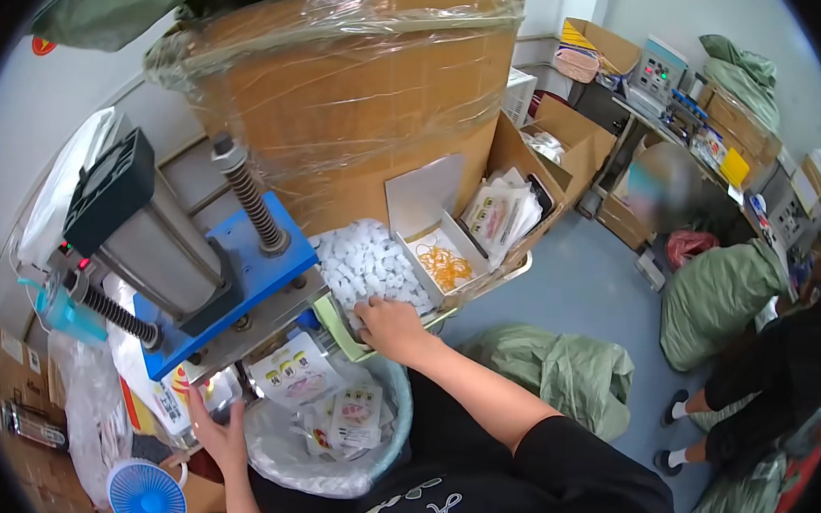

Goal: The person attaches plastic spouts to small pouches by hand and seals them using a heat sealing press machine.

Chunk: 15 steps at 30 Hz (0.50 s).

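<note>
Holds the left hand (220,437) near the press (165,252) with spread fingers, clasping nothing visible. Farther out, rests the right hand (393,332) at the pale green rim (335,330); cannot tell whether grasping or released. Just beyond, nearer to right hand than left, meets the heaped white pieces (371,263).

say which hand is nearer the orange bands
Right: the right hand is just this side of the orange bands; the left hand is far to their left, by the blue press.
</note>
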Tool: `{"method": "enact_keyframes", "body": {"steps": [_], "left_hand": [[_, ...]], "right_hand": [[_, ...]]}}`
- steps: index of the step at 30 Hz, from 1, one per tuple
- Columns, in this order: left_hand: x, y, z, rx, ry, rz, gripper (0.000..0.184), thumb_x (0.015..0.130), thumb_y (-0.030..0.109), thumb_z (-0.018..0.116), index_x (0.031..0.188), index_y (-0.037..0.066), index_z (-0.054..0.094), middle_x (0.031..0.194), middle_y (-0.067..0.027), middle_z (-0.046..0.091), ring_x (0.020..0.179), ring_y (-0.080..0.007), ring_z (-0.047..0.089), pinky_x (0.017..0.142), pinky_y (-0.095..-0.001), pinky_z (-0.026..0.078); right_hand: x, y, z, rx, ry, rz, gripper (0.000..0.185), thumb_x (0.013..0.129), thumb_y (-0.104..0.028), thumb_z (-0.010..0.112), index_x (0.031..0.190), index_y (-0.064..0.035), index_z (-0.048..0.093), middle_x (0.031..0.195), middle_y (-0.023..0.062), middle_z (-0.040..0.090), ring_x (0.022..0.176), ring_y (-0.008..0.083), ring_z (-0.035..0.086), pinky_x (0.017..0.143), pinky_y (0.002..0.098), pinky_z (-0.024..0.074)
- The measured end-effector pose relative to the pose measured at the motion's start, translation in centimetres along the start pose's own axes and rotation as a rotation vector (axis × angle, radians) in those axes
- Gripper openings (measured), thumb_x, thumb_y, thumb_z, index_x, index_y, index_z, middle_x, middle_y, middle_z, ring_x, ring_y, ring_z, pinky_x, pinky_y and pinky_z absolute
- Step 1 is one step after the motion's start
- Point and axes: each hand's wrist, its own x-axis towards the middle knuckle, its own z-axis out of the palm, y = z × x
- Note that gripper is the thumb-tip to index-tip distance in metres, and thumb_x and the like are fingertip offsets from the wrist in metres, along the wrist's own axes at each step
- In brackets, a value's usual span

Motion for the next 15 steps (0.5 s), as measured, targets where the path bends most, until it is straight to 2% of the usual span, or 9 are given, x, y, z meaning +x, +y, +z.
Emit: {"method": "enact_keyframes", "body": {"steps": [3, 5, 7, 8, 10, 11, 12, 13, 15], "left_hand": [[-2.9, -1.5, -1.1, 0.222, -0.032, 0.187, 0.073, 0.078, 0.026, 0.074, 0.143, 0.005, 0.048, 0.14, -0.0117, 0.055, 0.135, -0.0333, 0.045, 0.115, -0.0532, 0.018], [-3.5, -2.5, -2.7, 0.322, 0.009, 0.206, 0.056, 0.082, 0.022, 0.072, 0.132, 0.003, 0.057, 0.129, -0.012, 0.062, 0.123, -0.0318, 0.053, 0.109, -0.0485, 0.029], [-2.0, -4.5, -3.9, 0.114, -0.075, 0.006, 0.035, 0.086, 0.01, 0.066, 0.12, 0.002, 0.065, 0.113, -0.0143, 0.066, 0.103, -0.03, 0.06, 0.1, -0.046, 0.038], [-2.3, -3.9, -3.3, -0.088, 0.16, 0.028, 0.018, 0.092, 0.009, 0.064, 0.107, -0.001, 0.069, 0.096, -0.0151, 0.067, 0.084, -0.0289, 0.06, 0.085, -0.042, 0.045], [-1.7, 2.3, -5.3, -0.165, 0.059, -0.109, 0.02, 0.089, 0.009, 0.069, 0.103, -0.005, 0.068, 0.097, -0.0153, 0.069, 0.09, -0.0253, 0.063, 0.087, -0.0358, 0.046], [-1.8, 3.5, -5.7, -0.343, -0.077, -0.272, 0.018, 0.087, 0.008, 0.071, 0.1, -0.005, 0.069, 0.096, -0.0134, 0.07, 0.09, -0.0222, 0.063, 0.086, -0.0337, 0.047], [-2.0, 5.0, -5.5, -0.39, -0.123, -0.236, 0.021, 0.091, 0.015, 0.07, 0.1, -0.004, 0.071, 0.083, -0.0003, 0.066, 0.076, -0.0092, 0.054, 0.071, -0.0273, 0.045], [-2.4, 6.6, -5.2, -0.533, -0.203, -0.384, 0.017, 0.089, 0.013, 0.072, 0.097, -0.003, 0.071, 0.08, 0.0052, 0.061, 0.074, -0.0048, 0.048, 0.066, -0.0231, 0.041], [-3.5, 7.8, -3.2, -0.558, -0.278, -0.408, 0.013, 0.086, 0.01, 0.076, 0.086, -0.002, 0.071, 0.074, 0.0085, 0.056, 0.068, -0.002, 0.043, 0.057, -0.021, 0.034]], "right_hand": [[-0.2, 0.6, -0.6, 0.129, 0.016, 0.063, 0.023, 0.081, -0.021, 0.07, 0.101, -0.0095, 0.065, 0.091, 0.0137, 0.064, 0.087, 0.0348, 0.066, 0.075, 0.0456, 0.0536], [-0.4, 1.4, -1.1, 0.184, 0.022, 0.053, 0.023, 0.081, -0.02, 0.07, 0.1, -0.0085, 0.066, 0.093, 0.015, 0.064, 0.087, 0.0361, 0.066, 0.076, 0.0457, 0.053], [-0.4, 1.8, -2.2, 0.363, 0.03, 0.06, 0.02, 0.079, -0.019, 0.068, 0.091, -0.0039, 0.064, 0.094, 0.0201, 0.064, 0.092, 0.0412, 0.063, 0.081, 0.0485, 0.0513], [-0.3, 2.3, -2.4, 0.393, 0.012, 0.037, 0.018, 0.081, -0.018, 0.067, 0.092, -0.0036, 0.066, 0.094, 0.0197, 0.065, 0.091, 0.0408, 0.062, 0.082, 0.0479, 0.0506], [-0.3, 2.8, -2.2, 0.524, 0.128, 0.002, 0.02, 0.082, -0.011, 0.069, 0.1, -0.0032, 0.07, 0.094, 0.018, 0.067, 0.091, 0.0387, 0.063, 0.084, 0.045, 0.05], [0.0, 2.5, -2.1, 0.56, 0.144, 0.034, 0.021, 0.081, -0.01, 0.071, 0.102, -0.0029, 0.07, 0.095, 0.0157, 0.068, 0.086, 0.0323, 0.064, 0.079, 0.0401, 0.0506], [-0.2, 0.4, -3.9, 0.637, 0.114, 0.128, 0.021, 0.082, -0.009, 0.072, 0.102, -0.0033, 0.07, 0.091, 0.0109, 0.068, 0.078, 0.0223, 0.061, 0.072, 0.0339, 0.0494], [-0.1, -0.2, -3.7, 0.729, 0.093, 0.116, 0.022, 0.082, -0.008, 0.075, 0.103, -0.0052, 0.07, 0.084, -0.0001, 0.062, 0.072, 0.0076, 0.051, 0.063, 0.0243, 0.0426], [-0.4, -3.1, -4.5, 0.81, 0.055, 0.065, 0.02, 0.082, -0.008, 0.075, 0.102, -0.006, 0.071, 0.087, 0.0004, 0.063, 0.073, 0.0075, 0.052, 0.063, 0.0241, 0.0429]]}}
